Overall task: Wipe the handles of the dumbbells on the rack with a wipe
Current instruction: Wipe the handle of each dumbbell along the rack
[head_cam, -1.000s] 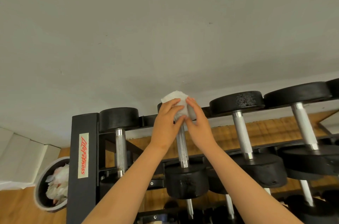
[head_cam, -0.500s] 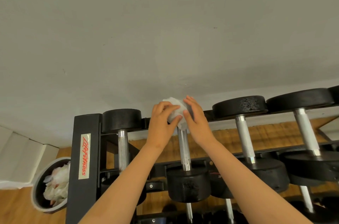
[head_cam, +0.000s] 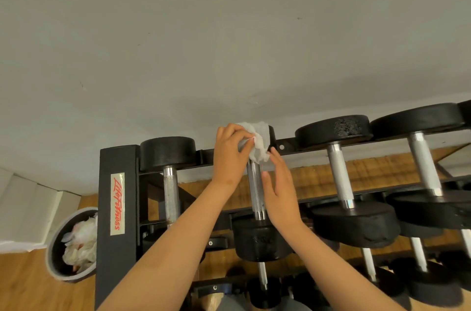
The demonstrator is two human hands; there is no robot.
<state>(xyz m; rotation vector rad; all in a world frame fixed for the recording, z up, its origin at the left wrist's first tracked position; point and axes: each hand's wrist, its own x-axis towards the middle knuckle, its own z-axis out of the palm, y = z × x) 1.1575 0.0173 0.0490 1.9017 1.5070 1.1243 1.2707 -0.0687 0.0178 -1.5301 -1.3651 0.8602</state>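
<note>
A white wipe [head_cam: 260, 141] is bunched at the far end of a silver dumbbell handle [head_cam: 256, 188], the second from the left on the top tier of the black rack [head_cam: 117, 208]. My left hand [head_cam: 230, 155] grips the wipe at that end. My right hand [head_cam: 279, 188] is beside the same handle on its right, fingers apart and straight, a fingertip near the wipe's lower edge. The dumbbell's near black head [head_cam: 257, 240] sits below both hands; its far head is mostly hidden by the wipe.
The leftmost dumbbell [head_cam: 169, 193] and two bigger ones [head_cam: 340, 178] [head_cam: 424, 163] flank it. Lower tiers hold more dumbbells [head_cam: 418, 282]. A grey bin [head_cam: 54, 244] with crumpled wipes stands on the wood floor left of the rack. A grey wall rises behind.
My right hand has let go of the wipe and dropped down beside the handle with its fingers spread. My left hand keeps the wipe at the far end.
</note>
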